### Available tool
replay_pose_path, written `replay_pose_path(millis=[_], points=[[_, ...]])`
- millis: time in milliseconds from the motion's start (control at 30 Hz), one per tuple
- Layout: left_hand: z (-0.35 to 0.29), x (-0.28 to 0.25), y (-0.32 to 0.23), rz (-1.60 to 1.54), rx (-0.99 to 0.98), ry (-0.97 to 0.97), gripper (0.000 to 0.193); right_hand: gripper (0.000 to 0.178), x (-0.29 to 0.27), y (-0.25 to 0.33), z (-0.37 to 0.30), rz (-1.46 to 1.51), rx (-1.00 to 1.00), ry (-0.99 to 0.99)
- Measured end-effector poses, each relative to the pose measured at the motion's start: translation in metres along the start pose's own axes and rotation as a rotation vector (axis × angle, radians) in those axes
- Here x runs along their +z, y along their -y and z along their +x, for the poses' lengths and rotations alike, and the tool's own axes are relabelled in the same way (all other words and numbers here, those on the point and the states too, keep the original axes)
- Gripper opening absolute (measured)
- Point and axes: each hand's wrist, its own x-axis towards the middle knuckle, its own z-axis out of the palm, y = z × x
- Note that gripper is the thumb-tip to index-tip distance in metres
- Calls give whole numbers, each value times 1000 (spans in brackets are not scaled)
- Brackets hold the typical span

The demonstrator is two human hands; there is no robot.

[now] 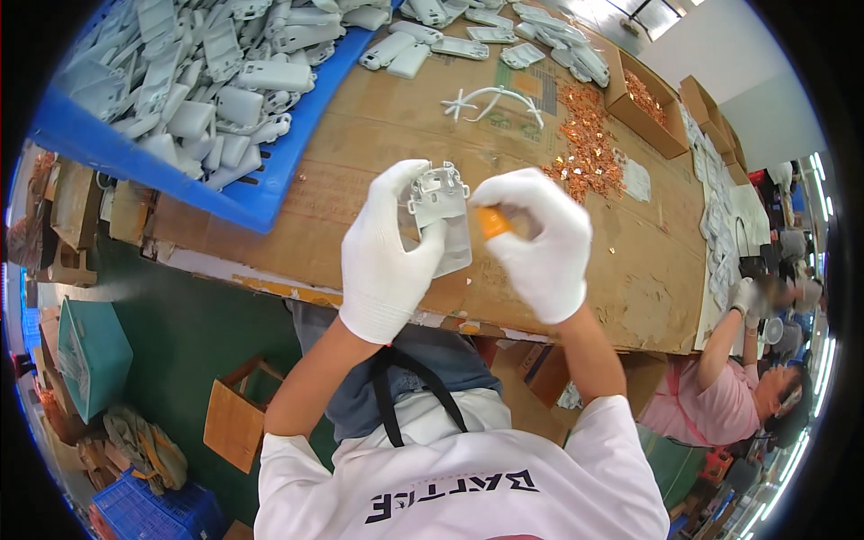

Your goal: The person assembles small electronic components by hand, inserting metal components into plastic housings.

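Observation:
My left hand (389, 252), in a white glove, is closed around a white plastic housing (453, 236) and holds it tilted up over the table's near side. Clips and cut-outs show at the housing's upper end; my thumb lies across its face. Just right of it is my gloved right hand (540, 236), fingers bent toward the thumb and slightly blurred. A short orange piece (492, 222) shows at its thumb and fingertips; I cannot tell whether it is worn or pinched. A small gap separates this hand from the housing.
A blue crate (256, 202) heaped with white housings stands at the left. More housings (459, 47) lie along the back. Small copper-coloured pieces (580, 148) spread near a cardboard box (648, 103). A white plastic sprue (493, 101) lies mid-table. A co-worker (711, 396) sits at the right.

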Motion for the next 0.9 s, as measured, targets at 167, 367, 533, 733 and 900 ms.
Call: replay_pose_path(millis=[167, 367, 533, 733, 900], points=[[-15, -10, -5, 145, 140, -63, 49, 24, 44, 18, -15, -33, 31, -82], [-33, -21, -3, 137, 108, -40, 48, 27, 55, 25, -25, -19, 157, -150], [-37, -33, -5, 100, 117, 50, 40, 20, 46, 18, -27, 309, 409, 84], [-36, -28, -11, 112, 54, 84, 27, 15, 39, 19, -34, 21, 325, 72], [-32, -3, -2, 24, 82, 117, 20, 17, 18, -1, -38, -187, 131, 100]])
